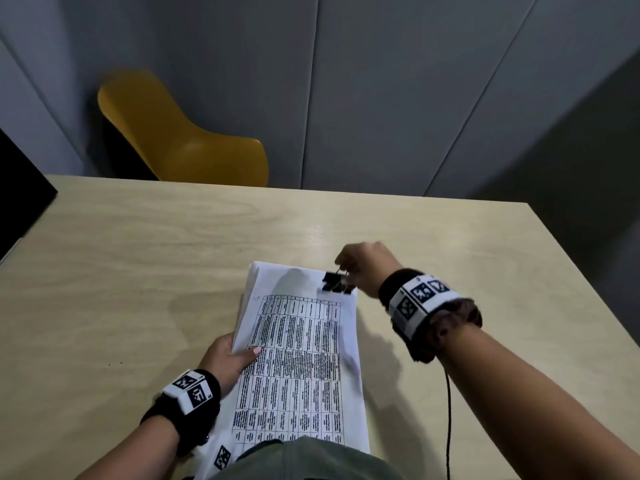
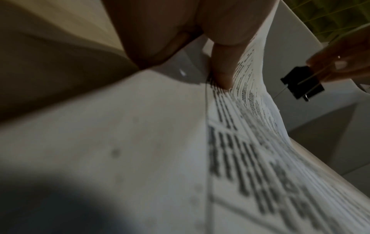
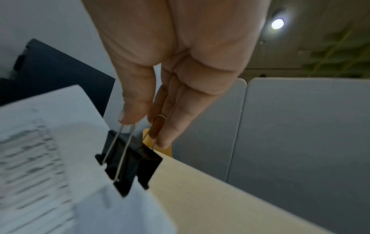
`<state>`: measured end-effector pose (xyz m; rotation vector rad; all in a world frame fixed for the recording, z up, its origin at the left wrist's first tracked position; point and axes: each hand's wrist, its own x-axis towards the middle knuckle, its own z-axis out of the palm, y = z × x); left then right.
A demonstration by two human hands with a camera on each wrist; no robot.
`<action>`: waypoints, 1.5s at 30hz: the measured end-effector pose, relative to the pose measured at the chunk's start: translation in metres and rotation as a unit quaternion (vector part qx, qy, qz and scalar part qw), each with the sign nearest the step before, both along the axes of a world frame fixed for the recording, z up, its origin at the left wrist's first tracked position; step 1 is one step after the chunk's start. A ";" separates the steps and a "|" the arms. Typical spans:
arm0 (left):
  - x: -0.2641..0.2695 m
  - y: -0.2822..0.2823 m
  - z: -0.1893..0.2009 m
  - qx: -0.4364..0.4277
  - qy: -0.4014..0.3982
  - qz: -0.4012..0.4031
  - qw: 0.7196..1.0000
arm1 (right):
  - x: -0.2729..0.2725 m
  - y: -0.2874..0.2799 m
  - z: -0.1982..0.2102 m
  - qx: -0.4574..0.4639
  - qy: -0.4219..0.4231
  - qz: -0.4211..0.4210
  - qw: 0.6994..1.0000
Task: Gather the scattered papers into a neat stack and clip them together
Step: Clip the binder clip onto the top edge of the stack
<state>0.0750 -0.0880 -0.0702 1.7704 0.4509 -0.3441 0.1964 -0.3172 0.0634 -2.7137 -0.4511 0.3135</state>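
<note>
Pinching the clip's (image 1: 337,283) wire handles, the right hand (image 1: 369,268) holds it at the papers' (image 1: 301,355) one o'clock corner; the left hand (image 1: 228,358) grips their nine o'clock edge.

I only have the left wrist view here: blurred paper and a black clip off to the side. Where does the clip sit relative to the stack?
Observer: The binder clip is at the far right corner of the paper stack, by the head view.
Operator: Which hand has it?
Observer: The right hand pinches its wire handles between thumb and fingers.
Operator: Is the stack lying flat?
Observer: Its left edge is lifted, held by the left hand with the thumb on top.
</note>
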 end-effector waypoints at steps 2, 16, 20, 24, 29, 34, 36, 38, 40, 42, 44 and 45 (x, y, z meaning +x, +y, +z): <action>-0.001 0.000 0.001 -0.001 -0.014 -0.003 1.000 | 0.012 0.004 0.014 -0.014 -0.034 0.029 0.999; -0.005 0.002 0.002 -0.036 -0.008 0.025 0.999 | 0.050 0.049 0.020 0.000 0.106 0.124 0.987; -0.007 0.003 0.001 -0.053 0.003 0.025 0.998 | 0.053 0.038 0.005 0.075 0.194 0.083 0.975; -0.007 0.002 0.004 -0.060 0.007 0.015 0.998 | 0.045 0.034 0.000 0.069 0.245 0.071 0.964; -0.008 0.002 0.006 -0.074 0.024 0.012 0.997 | 0.026 0.036 -0.015 -0.058 0.232 0.101 0.966; -0.007 0.004 0.004 -0.070 0.030 0.012 0.997 | 0.022 0.035 -0.032 -0.028 0.215 0.083 0.973; -0.005 0.005 0.003 -0.066 0.029 0.003 0.997 | 0.020 0.032 -0.036 -0.007 0.212 0.085 0.974; -0.003 0.007 0.000 -0.064 0.025 -0.008 0.998 | 0.019 0.025 -0.036 0.038 0.229 0.087 0.969; -0.002 0.009 -0.003 -0.063 0.027 -0.003 0.998 | 0.021 0.019 -0.034 0.118 0.258 0.029 0.958; -0.001 0.009 -0.003 -0.068 0.031 -0.003 0.997 | 0.022 0.014 -0.034 0.216 0.310 -0.068 0.924; 0.000 0.009 -0.003 -0.071 0.034 -0.009 0.997 | 0.022 0.008 -0.036 0.246 0.329 -0.083 0.908; 0.001 0.010 -0.002 -0.072 0.034 -0.013 0.997 | 0.020 0.006 -0.038 0.232 0.314 -0.058 0.919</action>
